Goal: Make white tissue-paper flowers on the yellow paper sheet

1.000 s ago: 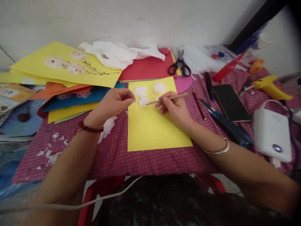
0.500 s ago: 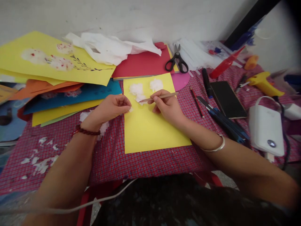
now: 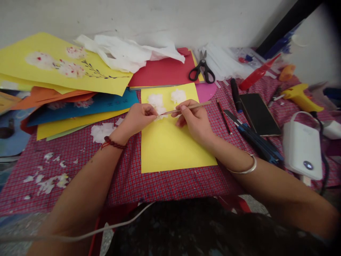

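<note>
A yellow sheet of paper [image 3: 178,149] lies before me, with two fluffy white tissue clumps [image 3: 178,95] on its upper part. My right hand [image 3: 195,119] grips a slim tan pencil [image 3: 198,105] at a low slant, its tip pointing left at the lower edge of the left clump [image 3: 156,101]. At that tip, my left hand [image 3: 141,118] is closed in a pinch over the sheet's left side. A small whitish bit of tissue shows at its fingertips, mostly hidden by them.
Loose tissue pieces [image 3: 102,132] and white scraps [image 3: 48,185] lie on the checked cloth at left. Coloured papers [image 3: 106,106] are stacked behind them. Scissors [image 3: 202,67], a red pencil [image 3: 224,116], a cutter [image 3: 253,138], a black phone [image 3: 259,113] and a yellow glue gun [image 3: 301,96] sit rightward.
My left hand has moved right and slightly up, bringing its pinched fingertips to the pencil's tip. The right hand and pencil have shifted slightly right.
</note>
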The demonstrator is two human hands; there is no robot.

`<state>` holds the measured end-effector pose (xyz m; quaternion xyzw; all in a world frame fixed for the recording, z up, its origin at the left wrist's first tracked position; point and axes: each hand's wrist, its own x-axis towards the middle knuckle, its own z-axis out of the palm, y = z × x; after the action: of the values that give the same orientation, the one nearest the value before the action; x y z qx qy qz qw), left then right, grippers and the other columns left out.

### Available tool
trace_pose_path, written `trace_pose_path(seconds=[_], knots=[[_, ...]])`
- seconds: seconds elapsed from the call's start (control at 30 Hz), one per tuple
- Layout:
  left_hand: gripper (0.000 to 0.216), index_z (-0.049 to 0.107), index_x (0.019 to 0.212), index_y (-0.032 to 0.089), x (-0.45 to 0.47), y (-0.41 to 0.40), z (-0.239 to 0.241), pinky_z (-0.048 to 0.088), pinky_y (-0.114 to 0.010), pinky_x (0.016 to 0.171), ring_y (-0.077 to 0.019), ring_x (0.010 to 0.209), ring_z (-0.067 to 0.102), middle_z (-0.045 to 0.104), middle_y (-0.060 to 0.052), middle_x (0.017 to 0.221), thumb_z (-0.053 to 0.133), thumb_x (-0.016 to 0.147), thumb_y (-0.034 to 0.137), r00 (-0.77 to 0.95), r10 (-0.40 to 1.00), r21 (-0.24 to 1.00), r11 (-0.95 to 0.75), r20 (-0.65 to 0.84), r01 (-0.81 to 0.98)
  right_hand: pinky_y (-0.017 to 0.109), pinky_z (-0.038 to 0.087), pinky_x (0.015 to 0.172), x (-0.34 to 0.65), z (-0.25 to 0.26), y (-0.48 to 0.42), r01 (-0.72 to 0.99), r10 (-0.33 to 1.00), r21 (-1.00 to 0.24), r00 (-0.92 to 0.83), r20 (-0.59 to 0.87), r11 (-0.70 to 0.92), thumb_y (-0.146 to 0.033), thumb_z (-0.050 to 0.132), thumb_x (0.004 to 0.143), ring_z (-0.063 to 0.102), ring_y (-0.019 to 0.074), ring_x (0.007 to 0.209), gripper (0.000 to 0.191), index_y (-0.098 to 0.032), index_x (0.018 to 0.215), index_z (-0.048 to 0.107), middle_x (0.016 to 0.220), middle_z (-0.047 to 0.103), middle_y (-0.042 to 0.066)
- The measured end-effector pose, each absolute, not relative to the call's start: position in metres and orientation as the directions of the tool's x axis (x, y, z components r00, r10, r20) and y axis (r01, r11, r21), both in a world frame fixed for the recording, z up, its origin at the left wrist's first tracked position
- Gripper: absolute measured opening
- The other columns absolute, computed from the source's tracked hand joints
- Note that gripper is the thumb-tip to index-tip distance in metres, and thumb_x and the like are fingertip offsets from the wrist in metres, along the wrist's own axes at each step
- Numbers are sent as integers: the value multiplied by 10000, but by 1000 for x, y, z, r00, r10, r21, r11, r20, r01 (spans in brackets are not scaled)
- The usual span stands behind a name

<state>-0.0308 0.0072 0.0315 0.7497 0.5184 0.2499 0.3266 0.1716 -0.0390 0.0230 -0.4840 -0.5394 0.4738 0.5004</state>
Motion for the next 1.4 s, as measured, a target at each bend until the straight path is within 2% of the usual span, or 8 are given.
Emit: trace_pose_path(seconds=[0.3,0.43,0.7,0.93,1.03,1.23,1.33,1.4], knots=[[139,688,717,154,-29,9,30,410,-254,552,-138,622,572,688,-37,678,604,692,261,327,943,755,-255,57,604,238,492,548,168,19,-46,121,973,-973,-143,179,196,-532,487,945,601,89,598,313,-224,907,530,858,665,20],[164,703,760,157,-31,10,32,440,-262,597,-151,669,594,709,-40,736,570,727,247,338,940,737,-267,56,621,273,499,615,167,15,-45,285,948,-913,-209,238,292,-419,452,977,611,118,662,217,-227,947,550,887,661,28],[150,689,830,159,-36,7,29,485,-288,702,-168,766,627,721,-43,822,578,775,244,348,935,769,-274,72,578,316,434,671,169,24,-55,658,828,-503,-461,319,560,-286,374,990,606,178,808,243,-207,1015,602,1002,674,72],[77,612,764,165,-26,2,26,451,-272,618,-137,665,571,662,-20,734,652,739,226,331,938,794,-276,100,542,309,342,572,166,20,-58,730,754,-217,-575,317,648,-175,391,944,541,179,736,219,-194,993,603,945,670,77],[47,587,733,172,-22,3,26,440,-278,615,-140,658,558,639,-10,711,632,721,181,325,938,759,-297,119,579,303,378,599,169,23,-59,705,757,-280,-577,308,651,-171,434,922,555,176,772,207,-223,1028,604,986,667,60],[24,592,725,168,-17,5,24,421,-282,601,-137,635,545,629,-7,691,600,705,160,324,937,715,-314,128,625,325,511,712,181,44,-68,419,861,-755,-315,400,504,-340,466,975,639,168,802,190,-239,972,627,982,680,65],[41,610,747,164,-23,6,28,437,-278,626,-140,671,565,645,-16,721,587,713,164,333,936,741,-301,110,600,307,537,631,186,46,-65,229,956,-928,-70,286,295,-504,479,960,633,145,668,287,-247,931,604,870,693,52],[89,634,799,165,-39,5,37,458,-278,666,-146,725,590,670,-25,783,573,736,174,368,927,789,-282,76,546,287,530,571,188,40,-58,120,986,-978,-29,166,169,-563,522,922,615,129,588,321,-249,897,585,801,697,36]])
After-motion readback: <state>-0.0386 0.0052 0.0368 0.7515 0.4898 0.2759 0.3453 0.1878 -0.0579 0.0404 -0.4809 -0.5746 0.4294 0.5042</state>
